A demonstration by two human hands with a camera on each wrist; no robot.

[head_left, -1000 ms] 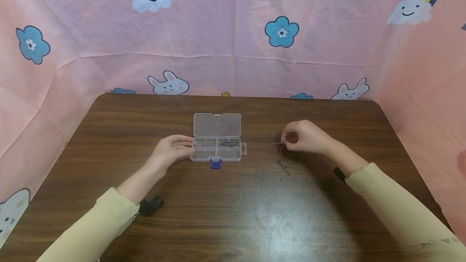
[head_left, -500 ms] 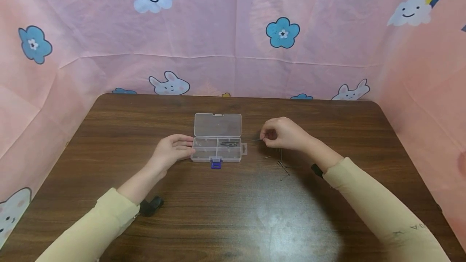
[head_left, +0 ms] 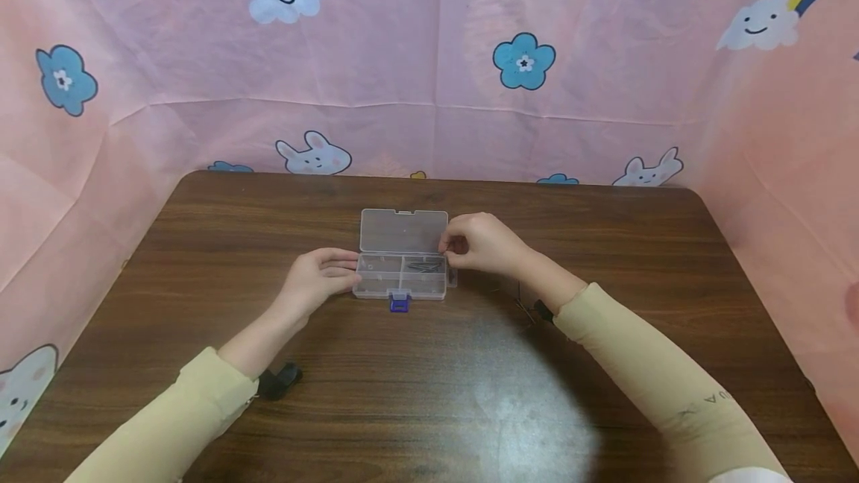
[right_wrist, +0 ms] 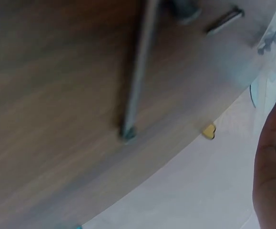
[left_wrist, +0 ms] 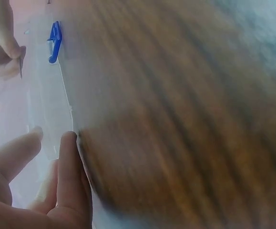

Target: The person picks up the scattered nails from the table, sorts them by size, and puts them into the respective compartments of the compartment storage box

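Note:
A clear plastic compartment box (head_left: 423,295) stands with its lid (head_left: 403,231) raised at the back and a blue latch (head_left: 399,305) at the front. Several nails (head_left: 424,267) lie in its back right compartment. At the left end, my left hand (head_left: 315,278) holds the box between thumb and fingers. My right hand (head_left: 485,243) is at the box's back right corner, beside the lid. Between its thumb and index finger it pinches a thin nail (left_wrist: 21,69), seen in the left wrist view.
More nails (head_left: 523,310) lie on the brown table, partly hidden behind the right forearm. A long nail (right_wrist: 140,67) and a short one (right_wrist: 225,20) show in the right wrist view. A pink patterned cloth (head_left: 429,133) surrounds the table's back and sides.
My right hand has carried the pinched nail leftward from beside the loose nails to the box's right end. The left hand has stayed at the box.

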